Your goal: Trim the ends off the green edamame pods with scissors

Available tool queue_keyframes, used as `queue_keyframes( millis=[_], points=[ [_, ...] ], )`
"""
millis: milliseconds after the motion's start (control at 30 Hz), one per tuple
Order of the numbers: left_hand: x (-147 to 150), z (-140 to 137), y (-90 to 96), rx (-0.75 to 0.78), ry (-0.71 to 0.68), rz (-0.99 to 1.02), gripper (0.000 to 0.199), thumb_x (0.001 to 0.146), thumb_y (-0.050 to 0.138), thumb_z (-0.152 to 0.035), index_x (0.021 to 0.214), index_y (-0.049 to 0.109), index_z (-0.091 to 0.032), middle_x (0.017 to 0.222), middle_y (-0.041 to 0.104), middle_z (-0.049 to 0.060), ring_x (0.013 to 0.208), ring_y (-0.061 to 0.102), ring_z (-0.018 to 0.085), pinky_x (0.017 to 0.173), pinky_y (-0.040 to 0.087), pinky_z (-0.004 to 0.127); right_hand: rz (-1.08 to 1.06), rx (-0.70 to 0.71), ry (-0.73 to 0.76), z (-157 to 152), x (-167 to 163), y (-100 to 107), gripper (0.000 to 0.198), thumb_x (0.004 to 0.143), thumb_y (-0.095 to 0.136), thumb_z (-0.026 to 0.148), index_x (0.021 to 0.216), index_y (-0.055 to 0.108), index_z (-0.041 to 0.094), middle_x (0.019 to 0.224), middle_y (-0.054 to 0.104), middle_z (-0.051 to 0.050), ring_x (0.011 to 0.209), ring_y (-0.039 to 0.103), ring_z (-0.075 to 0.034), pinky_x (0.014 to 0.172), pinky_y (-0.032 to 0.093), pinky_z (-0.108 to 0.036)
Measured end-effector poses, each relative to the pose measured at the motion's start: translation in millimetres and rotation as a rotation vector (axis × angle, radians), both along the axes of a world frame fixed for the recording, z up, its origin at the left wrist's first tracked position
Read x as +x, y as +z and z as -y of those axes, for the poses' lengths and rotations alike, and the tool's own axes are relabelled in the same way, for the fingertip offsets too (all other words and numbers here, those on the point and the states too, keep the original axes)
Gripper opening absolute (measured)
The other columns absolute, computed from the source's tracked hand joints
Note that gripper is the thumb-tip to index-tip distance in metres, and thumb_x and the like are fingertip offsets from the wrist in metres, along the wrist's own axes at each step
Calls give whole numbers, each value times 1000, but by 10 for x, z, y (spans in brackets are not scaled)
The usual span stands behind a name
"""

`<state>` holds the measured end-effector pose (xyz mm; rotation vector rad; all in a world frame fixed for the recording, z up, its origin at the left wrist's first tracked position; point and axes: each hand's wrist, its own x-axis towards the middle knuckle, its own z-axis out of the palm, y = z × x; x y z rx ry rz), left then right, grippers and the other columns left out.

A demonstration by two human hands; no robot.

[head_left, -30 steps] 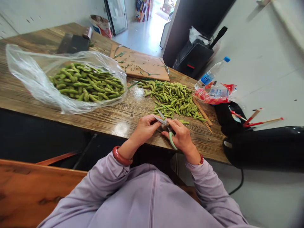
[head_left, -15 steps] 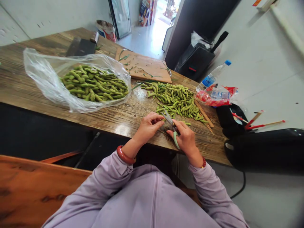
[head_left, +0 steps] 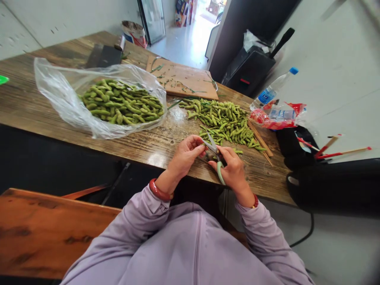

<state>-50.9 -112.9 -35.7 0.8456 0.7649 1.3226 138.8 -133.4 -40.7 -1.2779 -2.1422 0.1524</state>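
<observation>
Green pods (head_left: 225, 120) lie in a loose heap on the wooden counter (head_left: 133, 146), just beyond the person's two hands, with a few strays at the near edge of the pile. More pods (head_left: 121, 103) fill the open mouth of a clear plastic bag (head_left: 67, 105), which rests on its side to the left of the heap.

The right hand (head_left: 233, 166) grips a pair of scissors (head_left: 220, 168) by the pale green handles, the blades spread apart and pointing toward the left hand (head_left: 184, 156). The left hand has its thumb and fingers pinched together beside the blade tips, on what looks like a single pod (head_left: 203, 145), though the fingers cover most of it. Both hands are over the near edge of the counter.

Behind the heap lies a cutting board (head_left: 185, 81) scattered with green scraps, and a broad-bladed knife (head_left: 103, 57) lies flat farther left, behind the bag. Wooden chopsticks (head_left: 261, 138) run along the right side of the heap. Past them are crumpled red and clear packaging (head_left: 277, 117) and a tilted plastic bottle (head_left: 274, 89) with a blue cap. A red bangle (head_left: 159, 190) circles the left wrist.
</observation>
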Motion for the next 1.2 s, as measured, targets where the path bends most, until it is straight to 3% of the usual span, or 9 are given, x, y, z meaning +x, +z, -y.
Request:
queue_keyframes(
  millis=[400, 600, 733, 1000, 1200],
  points=[
    [4, 10, -18, 68, -48, -51, 24, 75, 80, -34, 87, 71, -15, 83, 69, 4, 70, 60, 12, 63, 48, 24, -63, 14, 62, 19, -93, 34, 48, 90, 71, 39, 134, 59, 23, 114, 68, -11, 99, 68, -27, 87, 58, -42],
    [-16, 16, -24, 94, 9, -130, 16, 78, 76, -30, 86, 75, -17, 82, 69, 2, 69, 56, 11, 63, 44, 23, -29, 47, 70, 9, -94, 20, 46, 93, 67, 40, 134, 59, 21, 108, 70, -11, 95, 69, -25, 85, 57, -38],
    [-31, 2, -2, 59, 21, -137, 14, 75, 74, -23, 88, 74, -17, 75, 63, -1, 61, 48, 8, 57, 38, 21, 27, 91, 50, -27, -103, 17, 44, 94, 66, 43, 131, 61, 20, 109, 71, -12, 100, 68, -26, 88, 56, -38],
    [-39, -35, 7, 61, 11, -197, 3, 75, 67, -18, 77, 66, -16, 66, 50, -3, 58, 39, 8, 54, 31, 21, 187, 5, 20, -5, -73, 92, 41, 96, 64, 43, 130, 62, 22, 110, 73, -9, 99, 69, -23, 85, 54, -32],
    [-52, -39, 13, 31, -16, -251, 12, 76, 68, -24, 85, 65, -16, 70, 55, -2, 59, 45, 9, 55, 34, 21, 84, 31, -66, -47, 126, 80, 40, 96, 64, 40, 131, 61, 21, 113, 71, -10, 96, 69, -23, 83, 55, -33]
  ],
)
